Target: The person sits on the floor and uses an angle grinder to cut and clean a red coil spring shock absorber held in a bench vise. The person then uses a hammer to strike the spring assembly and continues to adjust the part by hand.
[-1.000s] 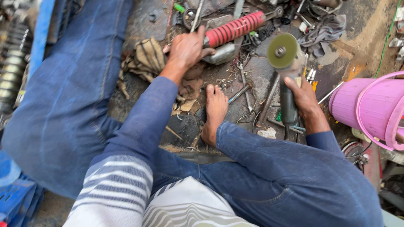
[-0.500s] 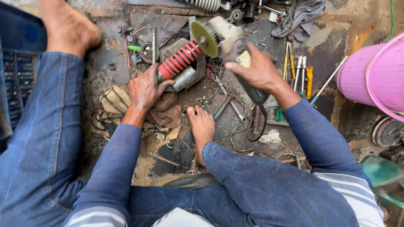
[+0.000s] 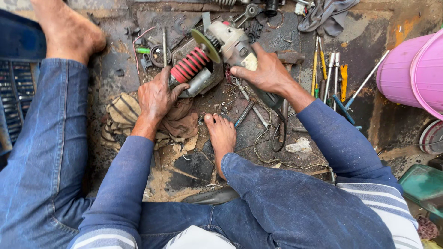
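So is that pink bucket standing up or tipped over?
Tipped on its side. The pink bucket shows its rim facing sideways at the frame's right edge, its wall lying along the floor. Whether anything is inside cannot be told.

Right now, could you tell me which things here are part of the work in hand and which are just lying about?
In use:
- left hand steadying the red coil spring part
- right hand gripping the angle grinder, its disc at the spring

Lying about:
- pink bucket
- screwdrivers
- spanners
- grey rag
- brown cloth
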